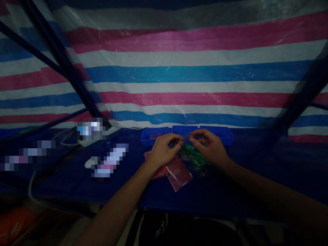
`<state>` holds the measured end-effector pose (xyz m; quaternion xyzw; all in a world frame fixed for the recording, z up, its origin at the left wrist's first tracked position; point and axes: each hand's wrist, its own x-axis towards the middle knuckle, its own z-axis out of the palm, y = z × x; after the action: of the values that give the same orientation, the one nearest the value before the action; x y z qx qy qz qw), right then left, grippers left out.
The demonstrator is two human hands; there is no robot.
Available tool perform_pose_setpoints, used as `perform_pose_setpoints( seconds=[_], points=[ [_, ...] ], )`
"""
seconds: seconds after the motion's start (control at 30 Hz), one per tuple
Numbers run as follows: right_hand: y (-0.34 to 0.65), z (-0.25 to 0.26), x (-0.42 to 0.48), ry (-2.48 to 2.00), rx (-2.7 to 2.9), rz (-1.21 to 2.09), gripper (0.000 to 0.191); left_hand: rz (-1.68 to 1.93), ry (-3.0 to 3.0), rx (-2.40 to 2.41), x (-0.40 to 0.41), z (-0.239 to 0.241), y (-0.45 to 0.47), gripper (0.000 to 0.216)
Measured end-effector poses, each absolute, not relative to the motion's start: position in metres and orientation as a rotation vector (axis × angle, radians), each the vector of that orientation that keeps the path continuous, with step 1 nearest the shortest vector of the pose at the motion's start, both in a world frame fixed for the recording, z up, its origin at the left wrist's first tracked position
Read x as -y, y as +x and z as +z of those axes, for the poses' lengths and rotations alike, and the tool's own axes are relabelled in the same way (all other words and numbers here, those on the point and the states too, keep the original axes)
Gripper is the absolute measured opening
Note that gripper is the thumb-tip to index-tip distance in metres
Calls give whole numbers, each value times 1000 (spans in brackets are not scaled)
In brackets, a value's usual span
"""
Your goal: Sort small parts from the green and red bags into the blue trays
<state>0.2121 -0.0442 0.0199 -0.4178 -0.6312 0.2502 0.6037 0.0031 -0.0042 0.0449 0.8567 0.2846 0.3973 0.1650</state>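
Note:
Over the table, my left hand (164, 150) has its thumb and forefinger pinched together, and something thin and small may be between the tips. My right hand (211, 147) faces it a short gap away, fingers curled in toward the thumb; what it holds is too dim to make out. Beneath the left hand lie clear red plastic bags (178, 173). Green plastic bags (193, 154) lie between and below both hands. Just behind the hands stand blue plastic bins (184, 129) in a row, the left one with something reddish inside.
A blue table (123, 191) carries everything. To the left are a blurred-out phone-like item (111, 160), a white round object (90, 163), and a white power strip (98, 136) with cables. A striped tarp (179, 73) hangs behind, with dark metal posts (77, 89) at the sides.

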Motion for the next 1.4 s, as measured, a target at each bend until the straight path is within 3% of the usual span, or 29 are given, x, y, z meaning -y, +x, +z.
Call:
perform_pose_setpoints(
  seconds=[0.13,0.23,0.37,0.73,0.97,1.13,1.3,1.4],
  points=[
    [215,17,41,-951,1533,484,51,1127,2323,-791,4,43,4,11],
    [214,15,42,-965,1639,490,31,1110,2330,-786,6,45,4,12],
    [213,20,46,-978,1737,251,8,1081,2461,-782,7,49,3,9],
    [216,21,48,-828,1970,-61,11,905,2257,-753,3,44,0,22],
    [215,21,45,-759,2166,-54,22,998,2099,-750,-6,39,-2,30],
    [214,20,48,-817,2078,26,17,1049,2094,-793,-5,37,0,13],
    [212,20,50,-926,1859,166,26,1103,2044,-719,1,37,5,30],
    [211,20,49,-894,1854,186,20,1060,2128,-723,5,38,6,35]
  ],
)
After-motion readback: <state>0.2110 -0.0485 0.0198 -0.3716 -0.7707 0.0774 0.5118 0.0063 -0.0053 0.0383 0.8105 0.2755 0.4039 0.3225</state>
